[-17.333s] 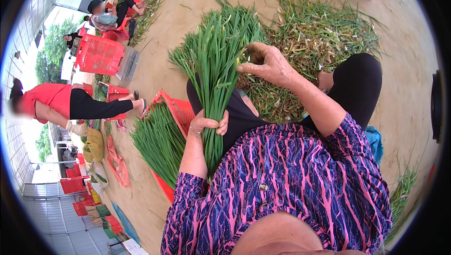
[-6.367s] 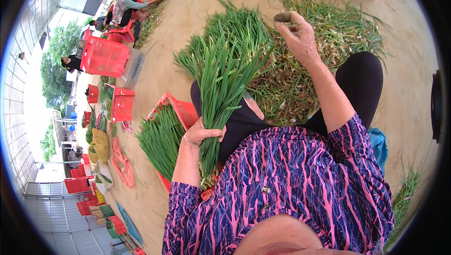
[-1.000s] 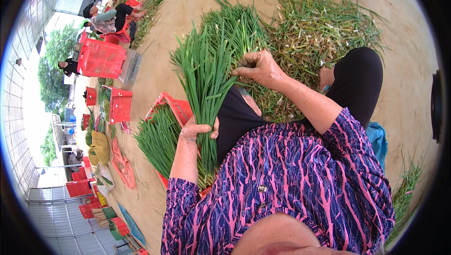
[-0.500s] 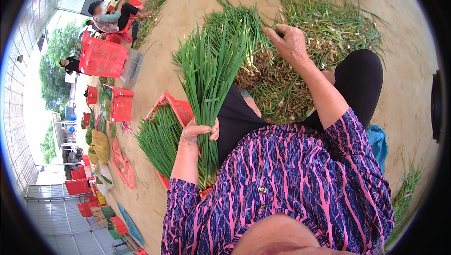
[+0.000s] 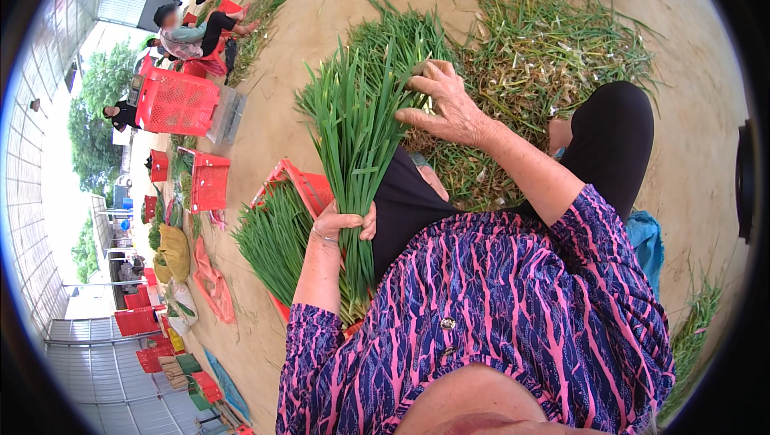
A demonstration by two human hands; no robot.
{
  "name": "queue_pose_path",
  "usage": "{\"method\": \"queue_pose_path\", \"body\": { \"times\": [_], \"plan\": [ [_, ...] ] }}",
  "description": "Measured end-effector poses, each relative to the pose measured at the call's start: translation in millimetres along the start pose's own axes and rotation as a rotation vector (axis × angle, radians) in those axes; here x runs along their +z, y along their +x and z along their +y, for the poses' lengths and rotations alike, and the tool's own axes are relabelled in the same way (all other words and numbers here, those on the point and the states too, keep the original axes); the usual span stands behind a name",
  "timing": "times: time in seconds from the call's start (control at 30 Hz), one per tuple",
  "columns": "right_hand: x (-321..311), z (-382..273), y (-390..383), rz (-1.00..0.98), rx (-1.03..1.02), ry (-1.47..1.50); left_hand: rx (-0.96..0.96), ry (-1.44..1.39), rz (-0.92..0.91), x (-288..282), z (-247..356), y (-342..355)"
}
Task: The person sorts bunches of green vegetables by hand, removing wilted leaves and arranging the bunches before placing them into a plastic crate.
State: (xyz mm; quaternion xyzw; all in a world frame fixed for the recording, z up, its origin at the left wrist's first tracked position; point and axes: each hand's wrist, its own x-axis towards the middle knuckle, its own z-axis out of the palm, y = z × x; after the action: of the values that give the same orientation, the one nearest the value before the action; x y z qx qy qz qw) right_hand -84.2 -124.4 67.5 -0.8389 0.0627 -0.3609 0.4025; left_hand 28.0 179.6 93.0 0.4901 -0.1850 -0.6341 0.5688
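Across the person's lap, a bunch of long green chives [image 5: 357, 138] stood nearly upright, its leaf tips fanning out toward the ground ahead. The left hand [image 5: 341, 226] was clamped around the lower part of the bunch, fingers wrapped over the stalks. The right hand [image 5: 449, 106] lay against the upper leaves, fingers loosely curled; whether it gripped any leaf could not be told. Just beyond that hand sprawled a heap of untrimmed greens [image 5: 545, 58] on the sandy floor. Beside the left forearm, a red crate [image 5: 309, 186] held more trimmed chives. Farther off to the left stood a larger red basket [image 5: 178, 102], with a seated worker [image 5: 188, 30] near it.
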Motion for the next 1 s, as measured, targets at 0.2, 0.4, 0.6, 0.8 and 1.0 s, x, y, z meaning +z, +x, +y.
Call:
{"method": "queue_pose_path", "body": {
  "times": [0.2, 0.4, 0.6, 0.8, 1.0],
  "plan": [
    [5.0, -18.0, -1.4, -0.099, 0.228, 0.287, 0.001, -0.009, -0.005, 4.1, 0.7, 1.5],
    [13.8, -12.8, -1.6, -0.216, 0.429, 0.871, 0.012, -0.008, -0.023, 0.3, -1.1, 1.7],
    [17.6, -17.2, -5.6, -0.158, 0.479, 1.113, 0.033, -0.018, -0.032, -2.2, -3.0, 2.9],
    [15.6, -21.7, -6.9, -0.15, 0.533, 1.148, 0.036, -0.004, -0.037, -3.5, -2.7, 3.0],
    [12.6, -23.0, -10.1, -0.208, 0.602, 1.096, 0.04, -0.013, -0.018, -3.8, -4.3, 2.2]
  ]
}}
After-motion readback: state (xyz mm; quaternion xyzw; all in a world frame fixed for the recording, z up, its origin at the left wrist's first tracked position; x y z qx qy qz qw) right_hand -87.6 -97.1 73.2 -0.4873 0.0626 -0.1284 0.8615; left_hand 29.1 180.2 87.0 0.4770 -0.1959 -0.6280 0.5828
